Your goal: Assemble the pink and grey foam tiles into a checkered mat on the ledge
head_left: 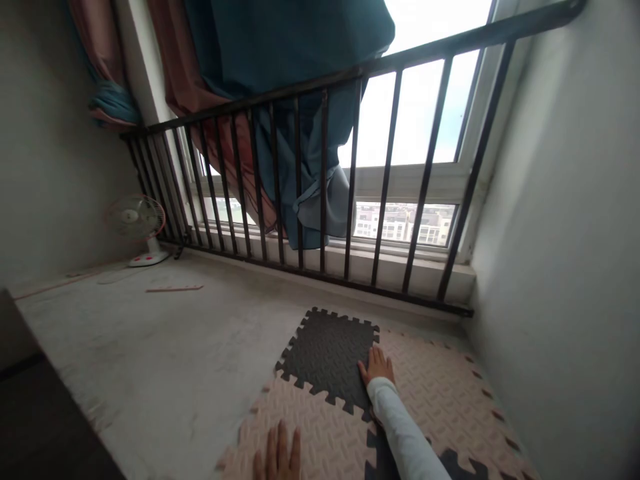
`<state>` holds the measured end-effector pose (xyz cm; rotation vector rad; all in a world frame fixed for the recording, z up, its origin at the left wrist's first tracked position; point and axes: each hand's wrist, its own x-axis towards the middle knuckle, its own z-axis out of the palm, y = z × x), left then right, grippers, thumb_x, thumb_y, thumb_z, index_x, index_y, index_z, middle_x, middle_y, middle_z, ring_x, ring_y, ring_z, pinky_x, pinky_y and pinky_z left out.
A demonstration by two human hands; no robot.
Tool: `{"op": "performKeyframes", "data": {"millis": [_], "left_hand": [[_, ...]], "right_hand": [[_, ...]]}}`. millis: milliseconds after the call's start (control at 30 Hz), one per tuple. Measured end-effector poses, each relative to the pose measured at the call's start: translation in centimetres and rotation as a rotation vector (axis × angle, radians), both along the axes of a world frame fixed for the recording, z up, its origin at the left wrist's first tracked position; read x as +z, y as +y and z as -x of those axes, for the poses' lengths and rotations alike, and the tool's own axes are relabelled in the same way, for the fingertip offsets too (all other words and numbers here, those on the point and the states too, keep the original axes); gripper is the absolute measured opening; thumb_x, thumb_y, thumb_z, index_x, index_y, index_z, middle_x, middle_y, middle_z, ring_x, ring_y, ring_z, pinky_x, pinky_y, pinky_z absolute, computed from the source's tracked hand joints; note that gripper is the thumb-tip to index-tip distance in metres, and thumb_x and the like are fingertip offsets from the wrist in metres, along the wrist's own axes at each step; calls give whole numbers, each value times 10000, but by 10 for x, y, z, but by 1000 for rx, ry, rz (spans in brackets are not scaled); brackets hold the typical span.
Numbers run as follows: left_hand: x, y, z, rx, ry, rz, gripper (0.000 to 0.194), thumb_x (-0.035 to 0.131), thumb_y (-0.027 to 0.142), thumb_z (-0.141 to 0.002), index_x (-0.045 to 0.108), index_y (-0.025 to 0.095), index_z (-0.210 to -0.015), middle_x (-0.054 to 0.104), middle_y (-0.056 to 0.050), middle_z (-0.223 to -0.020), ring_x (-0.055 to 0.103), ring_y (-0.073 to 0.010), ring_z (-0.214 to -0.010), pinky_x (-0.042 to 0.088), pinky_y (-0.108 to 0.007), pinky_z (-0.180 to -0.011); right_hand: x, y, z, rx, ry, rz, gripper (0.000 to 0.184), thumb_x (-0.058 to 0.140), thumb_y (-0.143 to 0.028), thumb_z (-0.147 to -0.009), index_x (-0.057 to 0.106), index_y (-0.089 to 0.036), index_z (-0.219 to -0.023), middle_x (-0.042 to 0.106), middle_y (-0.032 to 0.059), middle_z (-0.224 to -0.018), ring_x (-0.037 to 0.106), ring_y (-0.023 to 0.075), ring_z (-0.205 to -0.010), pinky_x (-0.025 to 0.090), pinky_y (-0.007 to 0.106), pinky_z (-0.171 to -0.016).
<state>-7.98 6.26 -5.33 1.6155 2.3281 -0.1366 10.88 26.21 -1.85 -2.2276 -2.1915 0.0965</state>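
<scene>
Left hand [278, 457], at the lower edge of the view and cut off by it: the fingers lie extended and slightly apart on a beige interlocking foam tile [325, 433], with nothing held. Right hand [379, 368], extending from a white sleeve [407, 433]: laid flat with the thumb spread, grasping nothing, over the seam between a dark grey foam tile [327, 353] and the beige foam tile to its right [435, 383]. The dark grey tile lies on the concrete floor [175, 360], its toothed near edge against the first beige tile; whether every tooth is fully seated cannot be told. Part of a second dark tile [383, 460] shows beside the sleeve. Beyond the tiles, a dark metal railing [324, 180] crosses in front of a window [420, 120], with a teal and reddish-brown curtain [300, 40] hanging partly behind its bars. At the left end of the railing, an electric fan [135, 217] stands on the floor; a thin strip [175, 289] lies near it. A pale wall [565, 267] bounds the right side.
</scene>
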Motion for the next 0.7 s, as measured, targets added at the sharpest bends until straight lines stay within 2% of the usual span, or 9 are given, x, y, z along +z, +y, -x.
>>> {"op": "performKeyframes", "data": {"millis": [100,200,300,367,433,533,633,700], "left_hand": [[17,-4,-3,-48,28,34,854,429,606,-584,116,247,-1293,16,-81,-1393,-50,-277,-1254,-13,-548,-976],[29,-4,-4,-39,30,100,1067,559,611,-417,81,243,-1297,-65,-88,-1388,-124,-305,-1239,-38,-566,-962],[33,-3,-4,-27,18,161,1081,563,601,-412,51,250,-1297,-101,-83,-1385,-150,-300,-1235,-60,-559,-959],[34,-4,-5,-29,15,167,1075,552,604,-422,39,249,-1297,-108,-85,-1386,-160,-296,-1233,-75,-551,-958],[35,-6,-7,-28,17,145,1057,546,597,-437,42,246,-1298,-104,-88,-1389,-161,-294,-1235,-85,-544,-958],[36,-9,-9,-24,33,86,1013,552,556,-463,70,244,-1297,-69,-93,-1396,-142,-299,-1242,-91,-541,-955],[35,-11,-8,-32,29,44,1013,562,557,-459,92,235,-1296,-31,-101,-1399,-114,-305,-1250,-92,-545,-951],[32,-10,-7,-39,9,46,1024,551,598,-451,104,230,-1295,-7,-103,-1400,-92,-309,-1256,-90,-550,-950]], "right_hand": [[9,6,-2,46,23,-11,562,329,-390,-796,358,-31,-1227,336,162,-1302,264,224,-1206,176,339,-983],[16,17,-5,26,35,-10,510,312,-333,-806,364,-45,-1225,349,154,-1295,295,206,-1187,228,313,-946],[15,26,-7,-42,39,1,565,315,-359,-804,275,-38,-1267,260,159,-1341,209,230,-1226,205,382,-957],[15,30,-8,-49,44,2,586,330,-391,-796,292,-33,-1258,272,158,-1336,201,237,-1227,160,396,-977],[16,35,-8,-35,54,2,559,356,-388,-785,365,-35,-1218,348,159,-1293,266,232,-1196,157,366,-982],[21,46,-10,-40,79,15,512,377,-344,-775,402,-49,-1192,398,163,-1254,357,213,-1137,245,323,-937],[21,56,-12,-69,111,4,580,386,-350,-768,285,-71,-1267,243,143,-1351,254,217,-1206,258,349,-936],[18,61,-14,-81,147,2,611,386,-388,-765,255,-90,-1282,204,120,-1370,185,224,-1236,224,394,-959]]}}
